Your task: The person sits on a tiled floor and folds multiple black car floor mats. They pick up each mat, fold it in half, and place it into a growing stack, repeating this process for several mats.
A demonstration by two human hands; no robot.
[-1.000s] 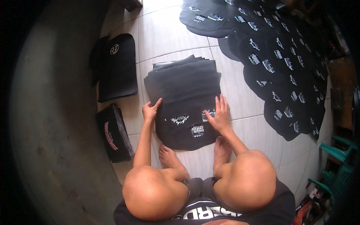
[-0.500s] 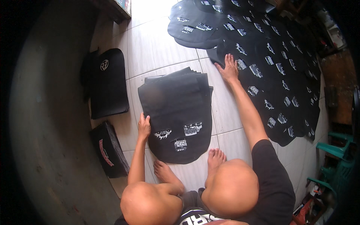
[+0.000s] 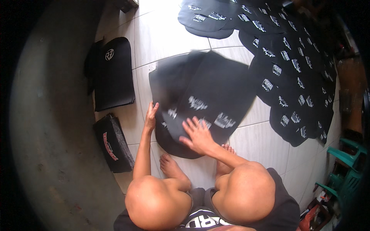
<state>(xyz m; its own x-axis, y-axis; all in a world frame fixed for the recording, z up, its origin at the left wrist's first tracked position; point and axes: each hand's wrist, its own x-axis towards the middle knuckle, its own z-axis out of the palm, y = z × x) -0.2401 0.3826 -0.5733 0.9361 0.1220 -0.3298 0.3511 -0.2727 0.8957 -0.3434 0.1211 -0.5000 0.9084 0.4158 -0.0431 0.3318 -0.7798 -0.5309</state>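
Note:
Between my feet and the far tiles lies a stack of black printed sheets [image 3: 169,138], rounded at the near end. Across it, turned to the right and blurred by motion, is a loose black sheet [image 3: 227,84] with grey-white prints. My right hand [image 3: 198,138] is over the near part of this sheet, palm down and fingers spread. At the stack's left edge, my left hand [image 3: 151,115] rests upright with its fingers stretched out against the side. Both hands look open.
Many overlapping printed black sheets [image 3: 287,100] cover the floor at right. Two black piles, one with a round emblem [image 3: 119,77] and one with red lettering [image 3: 111,148], stand at left beside a grey wall [image 3: 50,127]. Green plastic stools [image 3: 348,154] are at lower right.
My right hand has come from the spread sheets at right to the stack, and a black sheet now lies slanted over it. My left hand stays at the stack's left edge.

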